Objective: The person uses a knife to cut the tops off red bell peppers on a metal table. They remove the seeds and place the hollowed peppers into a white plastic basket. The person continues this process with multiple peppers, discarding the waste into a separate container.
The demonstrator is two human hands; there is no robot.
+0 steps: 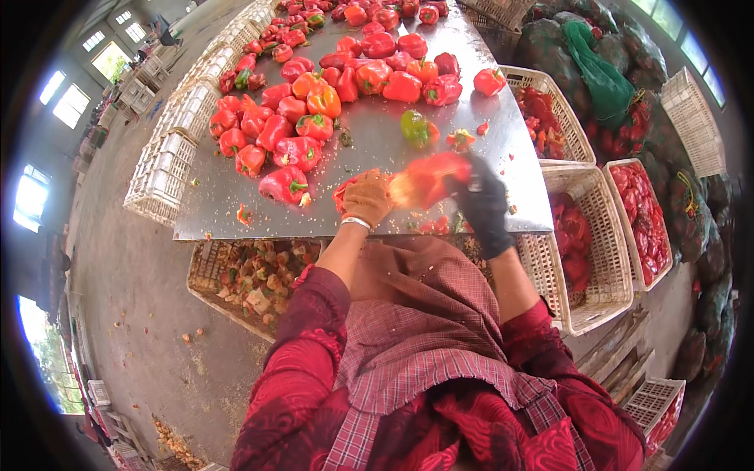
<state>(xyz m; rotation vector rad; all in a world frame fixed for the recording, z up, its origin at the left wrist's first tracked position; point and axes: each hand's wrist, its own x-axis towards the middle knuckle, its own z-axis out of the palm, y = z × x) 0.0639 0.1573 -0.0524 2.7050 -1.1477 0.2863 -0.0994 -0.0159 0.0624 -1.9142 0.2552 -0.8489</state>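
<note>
My left hand (367,194), in a brown-orange glove, grips a red bell pepper piece (343,193) over the near part of the metal table. My right hand (482,200), in a black glove, is closed on a red bell pepper piece (429,178), blurred and showing a pale inside. Whether the two pieces are still joined cannot be told, and no tool is clearly visible. Just beyond my right hand lie a green-and-red bell pepper (417,129) and a cut stem end (460,139). Whole red peppers (297,152) are heaped to the left and farther back.
The metal table (230,203) carries scattered seeds. White plastic crates (612,259) with red pepper pieces stand at right, near netted sacks (607,82). Under the table's left front is a crate of cores and scraps (256,288). Upturned crates (162,171) line the left edge.
</note>
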